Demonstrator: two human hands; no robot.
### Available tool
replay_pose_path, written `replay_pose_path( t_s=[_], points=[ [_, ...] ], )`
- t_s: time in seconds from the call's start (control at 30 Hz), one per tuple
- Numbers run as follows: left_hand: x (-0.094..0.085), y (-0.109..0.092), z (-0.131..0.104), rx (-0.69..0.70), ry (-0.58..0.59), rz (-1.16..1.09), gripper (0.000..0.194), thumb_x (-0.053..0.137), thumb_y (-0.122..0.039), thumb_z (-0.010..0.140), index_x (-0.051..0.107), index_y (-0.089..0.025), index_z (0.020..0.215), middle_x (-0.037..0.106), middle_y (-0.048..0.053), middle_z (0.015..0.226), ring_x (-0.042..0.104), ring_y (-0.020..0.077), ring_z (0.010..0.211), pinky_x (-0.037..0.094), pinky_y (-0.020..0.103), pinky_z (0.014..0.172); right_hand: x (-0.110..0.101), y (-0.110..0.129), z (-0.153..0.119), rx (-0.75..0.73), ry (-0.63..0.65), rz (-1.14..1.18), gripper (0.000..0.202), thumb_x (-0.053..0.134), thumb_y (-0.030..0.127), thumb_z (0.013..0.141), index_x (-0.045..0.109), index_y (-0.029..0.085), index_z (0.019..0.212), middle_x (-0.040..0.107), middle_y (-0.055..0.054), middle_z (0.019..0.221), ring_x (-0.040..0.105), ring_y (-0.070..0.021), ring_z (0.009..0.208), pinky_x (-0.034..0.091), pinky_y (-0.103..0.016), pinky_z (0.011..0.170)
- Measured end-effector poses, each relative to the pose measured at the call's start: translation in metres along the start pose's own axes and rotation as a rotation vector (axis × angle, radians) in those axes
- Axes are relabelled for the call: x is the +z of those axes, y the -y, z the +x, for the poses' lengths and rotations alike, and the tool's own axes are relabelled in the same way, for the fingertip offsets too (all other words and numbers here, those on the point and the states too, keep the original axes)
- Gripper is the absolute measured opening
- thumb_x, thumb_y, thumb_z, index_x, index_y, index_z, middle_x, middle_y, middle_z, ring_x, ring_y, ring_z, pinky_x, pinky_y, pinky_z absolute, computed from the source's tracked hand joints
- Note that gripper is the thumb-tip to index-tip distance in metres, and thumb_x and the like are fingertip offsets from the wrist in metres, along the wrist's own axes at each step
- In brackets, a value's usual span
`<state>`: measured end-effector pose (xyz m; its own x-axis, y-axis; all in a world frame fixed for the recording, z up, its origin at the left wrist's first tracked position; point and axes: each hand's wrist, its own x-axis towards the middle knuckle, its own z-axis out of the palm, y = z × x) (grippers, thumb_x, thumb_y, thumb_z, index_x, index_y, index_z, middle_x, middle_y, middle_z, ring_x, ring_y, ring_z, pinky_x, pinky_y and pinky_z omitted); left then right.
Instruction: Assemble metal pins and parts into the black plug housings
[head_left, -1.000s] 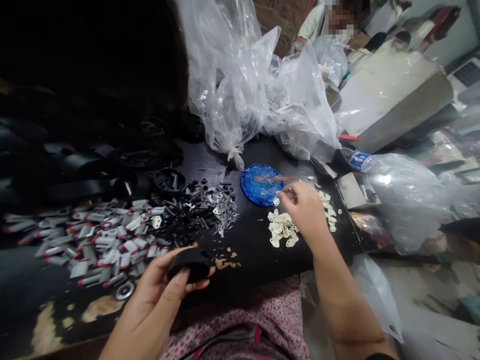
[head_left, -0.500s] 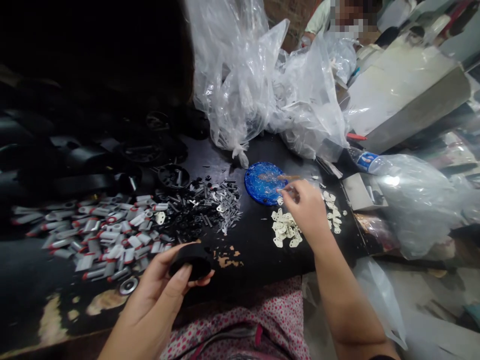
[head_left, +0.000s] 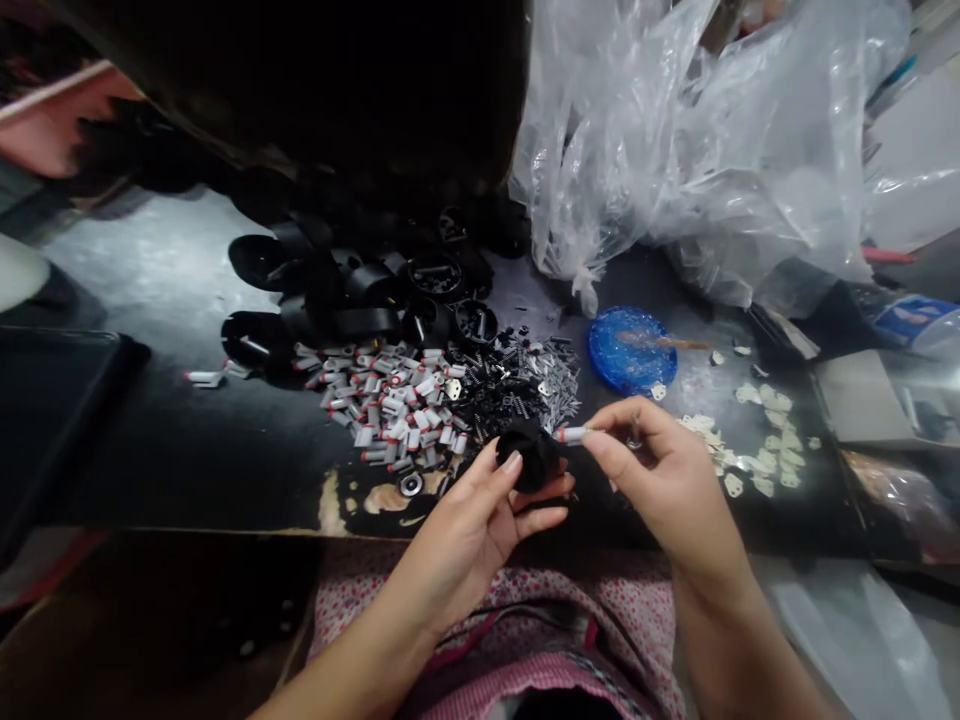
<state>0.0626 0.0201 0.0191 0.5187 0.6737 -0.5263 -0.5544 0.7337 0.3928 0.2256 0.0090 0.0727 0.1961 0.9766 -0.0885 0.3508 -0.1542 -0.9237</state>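
Observation:
My left hand (head_left: pixel 480 530) holds a round black cup-like part (head_left: pixel 527 455), its hollow side facing up. Between the thumb and fingers of my right hand (head_left: pixel 652 460) is a small grey cylinder with a red end (head_left: pixel 572 435), its red end close beside the black part's rim. A heap of similar grey and red cylinders (head_left: pixel 405 400) lies left of the hands. Behind them are black springs and small black pieces (head_left: pixel 502 385), with grey slivers (head_left: pixel 555 375) alongside.
A blue round lid (head_left: pixel 630 350) with a stick across it lies behind my right hand. Cream plates (head_left: pixel 772 440) are scattered to the right. Clear plastic bags (head_left: pixel 622 130) stand at the back, and larger black housings (head_left: pixel 360 290) at the back left.
My right hand has come from the blue lid to beside the black part and now holds a red-ended cylinder. The view has swung left.

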Motion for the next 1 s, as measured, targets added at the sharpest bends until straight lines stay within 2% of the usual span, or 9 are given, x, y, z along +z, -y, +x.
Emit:
replay_pose_path(
  t_s=[0.13, 0.23, 0.33, 0.43, 0.5, 0.6, 0.67, 0.87, 1.0],
  points=[
    [-0.003, 0.003, -0.002, 0.035, 0.017, 0.064, 0.013, 0.064, -0.026, 0.092, 0.071, -0.025, 0.102, 0.076, 0.003, 0.105, 0.074, 0.0194, 0.089, 0.062, 0.029, 0.072, 0.000, 0.004, 0.001, -0.025, 0.022, -0.074, 0.008, 0.066, 0.028, 0.085, 0.064, 0.021, 0.081, 0.057, 0.005, 0.067, 0.051, -0.0078, 0.060, 0.041, -0.019, 0.054],
    [-0.011, 0.008, -0.002, 0.172, -0.021, 0.218, 0.016, 0.063, -0.032, 0.092, 0.069, -0.030, 0.107, 0.073, -0.001, 0.107, 0.071, 0.0184, 0.097, 0.059, 0.029, 0.082, 0.001, 0.003, -0.002, -0.057, 0.051, -0.149, 0.005, 0.067, 0.024, 0.085, 0.065, 0.021, 0.081, 0.058, 0.005, 0.069, 0.053, -0.0084, 0.061, 0.041, -0.021, 0.056],
    [-0.018, 0.011, -0.003, 0.288, -0.053, 0.388, 0.020, 0.063, -0.035, 0.092, 0.067, -0.033, 0.111, 0.069, -0.003, 0.112, 0.065, 0.0168, 0.107, 0.052, 0.027, 0.094, 0.002, 0.000, -0.008, -0.196, 0.045, -0.264, 0.001, 0.067, 0.023, 0.087, 0.067, 0.022, 0.086, 0.062, 0.003, 0.076, 0.056, -0.0104, 0.069, 0.043, -0.025, 0.065],
    [-0.019, 0.011, -0.006, 0.248, -0.028, 0.369, 0.019, 0.065, -0.036, 0.090, 0.069, -0.034, 0.109, 0.069, -0.003, 0.110, 0.066, 0.0153, 0.099, 0.052, 0.024, 0.089, 0.001, -0.002, -0.013, -0.318, 0.017, -0.322, 0.005, 0.066, 0.024, 0.090, 0.070, 0.023, 0.093, 0.066, 0.001, 0.081, 0.059, -0.0128, 0.077, 0.043, -0.030, 0.074],
    [-0.017, 0.008, -0.008, 0.180, -0.018, 0.300, 0.018, 0.068, -0.036, 0.088, 0.071, -0.033, 0.105, 0.070, -0.002, 0.104, 0.068, 0.0148, 0.089, 0.053, 0.024, 0.083, -0.002, -0.004, -0.014, -0.251, 0.076, -0.263, 0.013, 0.070, 0.030, 0.088, 0.072, 0.025, 0.100, 0.067, 0.001, 0.085, 0.060, -0.0135, 0.078, 0.044, -0.030, 0.074],
    [-0.020, 0.004, -0.015, 0.104, -0.030, 0.284, 0.017, 0.071, -0.037, 0.084, 0.073, -0.030, 0.100, 0.073, 0.001, 0.097, 0.067, 0.0173, 0.088, 0.051, 0.026, 0.083, -0.007, -0.007, -0.013, -0.011, 0.362, 0.006, 0.024, 0.070, 0.043, 0.086, 0.074, 0.027, 0.103, 0.067, 0.001, 0.083, 0.061, -0.0130, 0.073, 0.047, -0.027, 0.069],
    [-0.024, 0.001, -0.020, 0.093, -0.017, 0.373, 0.019, 0.073, -0.038, 0.082, 0.074, -0.028, 0.098, 0.073, 0.003, 0.096, 0.066, 0.0208, 0.094, 0.050, 0.028, 0.086, -0.007, -0.011, -0.012, 0.109, 0.490, 0.160, 0.026, 0.067, 0.047, 0.087, 0.076, 0.025, 0.097, 0.068, 0.000, 0.081, 0.061, -0.0130, 0.071, 0.048, -0.027, 0.068],
    [-0.033, -0.004, -0.034, 0.185, -0.042, 0.622, 0.017, 0.072, -0.037, 0.082, 0.078, -0.026, 0.094, 0.071, 0.003, 0.089, 0.064, 0.0208, 0.089, 0.048, 0.026, 0.083, 0.004, -0.018, -0.013, 0.266, 0.502, 0.230, 0.022, 0.077, 0.041, 0.078, 0.070, 0.020, 0.076, 0.070, 0.002, 0.074, 0.061, -0.0120, 0.067, 0.048, -0.025, 0.065],
    [-0.040, -0.001, -0.034, 0.164, -0.098, 0.487, 0.017, 0.073, -0.037, 0.082, 0.076, -0.026, 0.096, 0.073, 0.002, 0.092, 0.066, 0.0197, 0.092, 0.050, 0.026, 0.085, 0.019, -0.015, -0.008, 0.167, 0.498, 0.081, 0.018, 0.064, 0.035, 0.090, 0.070, 0.021, 0.081, 0.073, 0.000, 0.079, 0.065, -0.0142, 0.075, 0.047, -0.027, 0.070]
  ],
)
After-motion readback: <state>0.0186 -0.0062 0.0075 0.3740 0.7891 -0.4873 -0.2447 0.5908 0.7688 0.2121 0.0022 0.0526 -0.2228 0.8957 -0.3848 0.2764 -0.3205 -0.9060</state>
